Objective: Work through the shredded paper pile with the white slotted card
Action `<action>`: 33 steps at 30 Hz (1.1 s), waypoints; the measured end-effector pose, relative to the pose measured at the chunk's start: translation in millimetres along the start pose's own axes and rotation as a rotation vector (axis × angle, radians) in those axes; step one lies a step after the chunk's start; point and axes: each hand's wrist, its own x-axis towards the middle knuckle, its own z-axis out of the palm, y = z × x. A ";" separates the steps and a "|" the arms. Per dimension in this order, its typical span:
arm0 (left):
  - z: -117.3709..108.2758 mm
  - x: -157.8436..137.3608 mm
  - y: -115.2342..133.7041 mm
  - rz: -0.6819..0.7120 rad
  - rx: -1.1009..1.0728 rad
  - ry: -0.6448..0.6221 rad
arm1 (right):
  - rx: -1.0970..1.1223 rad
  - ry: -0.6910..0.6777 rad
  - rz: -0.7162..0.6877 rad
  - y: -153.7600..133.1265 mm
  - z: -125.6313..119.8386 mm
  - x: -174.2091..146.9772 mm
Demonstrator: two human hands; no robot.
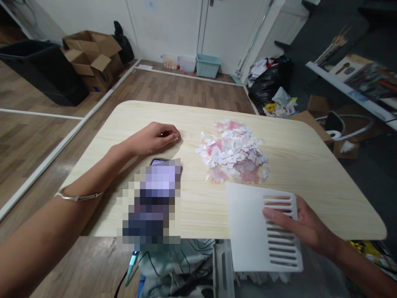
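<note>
Pale tabletop [203, 215] spans my remote view: my right hand [310, 227] grips a white slotted panel [246, 227], nearer me than the paper-scrap pile [235, 147]; my left hand [155, 138], loosely curled around nothing visible, rests left of that pile. I'd keep the panel's edge low and level, so scraps don't slip underneath.

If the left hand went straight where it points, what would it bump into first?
Probably the paper scraps: the left hand points across the table toward them, though height is hard to judge.
</note>
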 end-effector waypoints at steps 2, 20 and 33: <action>-0.3 -0.1 0.8 0.001 0.005 -0.001 | 0.007 0.039 0.005 -2.0 2.1 4.6; 1.2 -2.1 -0.5 -0.024 -0.008 0.021 | -0.394 -0.242 -0.185 -111.8 -53.6 84.6; 1.6 -3.1 6.6 -0.019 -0.007 0.029 | -0.403 -0.192 -0.070 -85.7 -58.9 88.3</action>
